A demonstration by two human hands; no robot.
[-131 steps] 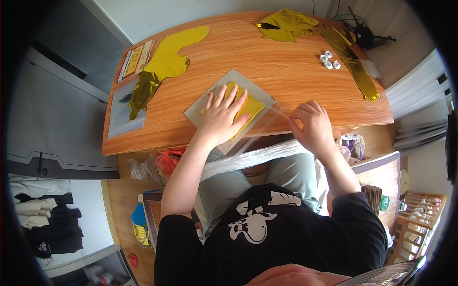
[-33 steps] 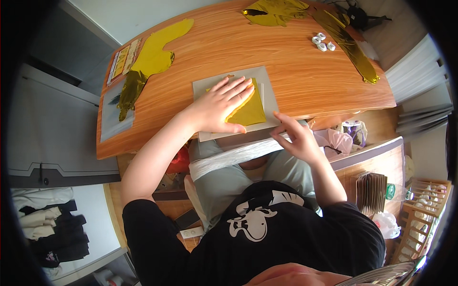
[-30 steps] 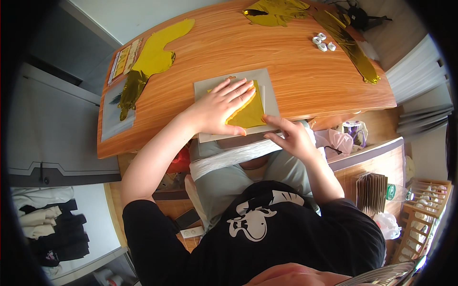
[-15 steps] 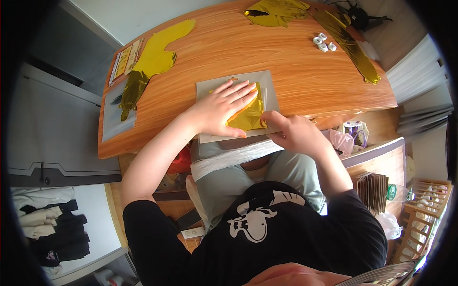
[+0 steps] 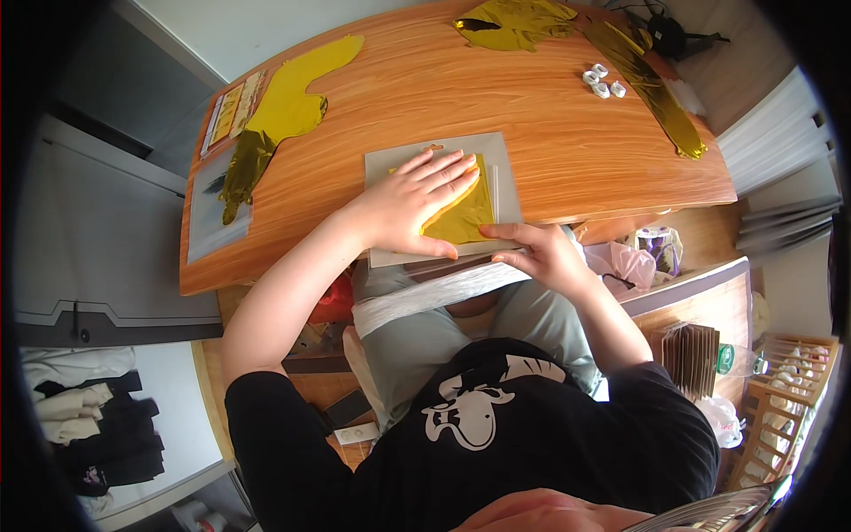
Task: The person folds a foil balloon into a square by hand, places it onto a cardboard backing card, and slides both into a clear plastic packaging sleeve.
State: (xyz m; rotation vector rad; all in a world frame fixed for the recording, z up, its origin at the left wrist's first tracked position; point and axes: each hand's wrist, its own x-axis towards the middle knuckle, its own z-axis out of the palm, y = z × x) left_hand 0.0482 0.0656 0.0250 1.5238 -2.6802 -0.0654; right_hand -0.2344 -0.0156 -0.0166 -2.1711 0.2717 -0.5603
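A folded piece of gold foil (image 5: 463,222) lies on a flat grey pouch (image 5: 503,160) with a hang hole, at the table's near edge. Whether the foil is inside or on top of the pouch I cannot tell. My left hand (image 5: 410,204) lies flat over the foil's left part, fingers stretched out and pressing down. My right hand (image 5: 541,253) is at the foil's lower right corner. Its index finger is stretched out and touches that corner, with the thumb apart below it; the other fingers are curled and partly hidden.
Gold foil balloons, uninflated, lie at the table's left (image 5: 288,97), back (image 5: 519,25) and right (image 5: 651,89). Several small white rolls (image 5: 598,82) sit near the right one. A printed sheet (image 5: 235,115) is at the left edge. A white strip (image 5: 443,293) stretches across my lap.
My right index finger has straightened and shifted slightly left, its thumb now apart from it. The foil's right part looks smoother. My left hand has stayed in place.
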